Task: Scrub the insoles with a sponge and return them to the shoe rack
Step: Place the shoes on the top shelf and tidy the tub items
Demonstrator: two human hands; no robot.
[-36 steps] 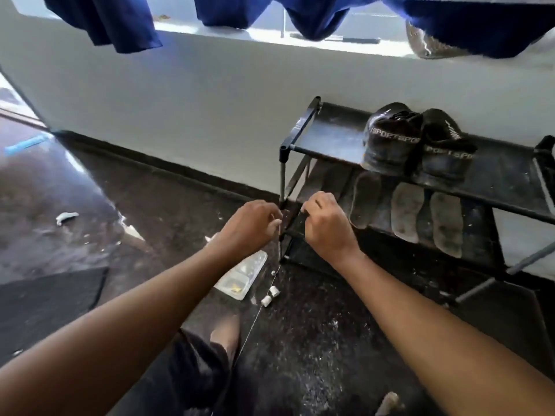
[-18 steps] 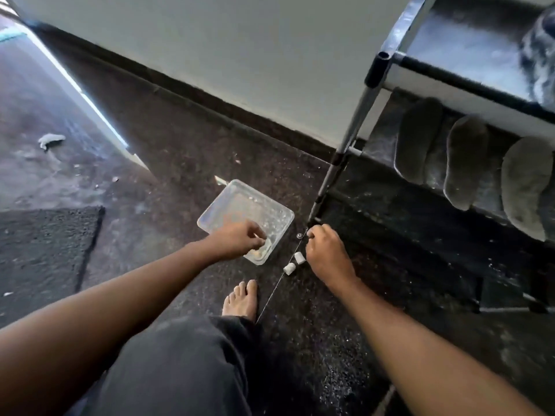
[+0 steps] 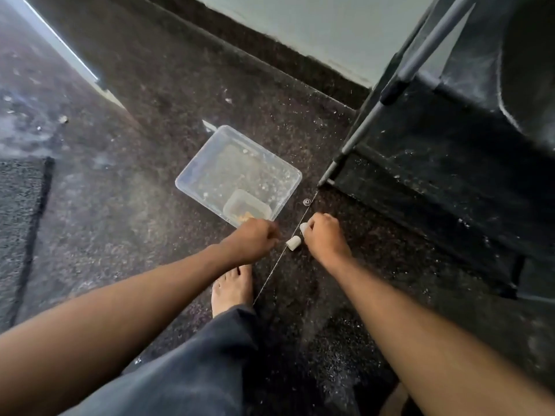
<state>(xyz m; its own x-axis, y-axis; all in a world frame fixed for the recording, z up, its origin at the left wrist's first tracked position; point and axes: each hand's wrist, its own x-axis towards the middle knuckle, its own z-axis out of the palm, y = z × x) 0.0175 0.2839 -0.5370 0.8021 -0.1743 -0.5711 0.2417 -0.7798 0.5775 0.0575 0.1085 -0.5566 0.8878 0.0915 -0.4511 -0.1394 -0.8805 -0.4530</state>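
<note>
Left hand: I am seeing my left hand [image 3: 253,240] hovering low over the floor [image 3: 144,205], its fingers curled in; whether they are pinching anything I cannot tell, since it is blurred at the knuckles.
Right hand: my right hand [image 3: 326,237] is sitting just right of the left, fingers curled, with a small white piece [image 3: 304,228] showing at its fingertips; it appears to be gripping that piece.
White cylinder: a second white cylinder [image 3: 293,243] is lying on the floor between my two hands, just beside the right one.
Thread: a thin thread [image 3: 279,259] is running from the rack's near foot down past the cylinder toward my bare foot [image 3: 232,288].
Tub: a clear tub [image 3: 192,175] is lying on the floor just beyond my left hand, with a smaller clear container [image 3: 247,207] sitting in its near corner.
Rack: the rack [image 3: 372,114] is standing on the right against the wall [image 3: 315,28], only its grey leg and dark shelves showing.
Insoles: I am finding no insole or sponge inside this view.
Mat: a dark mat [image 3: 21,211] is lying at the left edge.
Leg: my dark trouser leg [image 3: 186,370] is filling the near middle.
</note>
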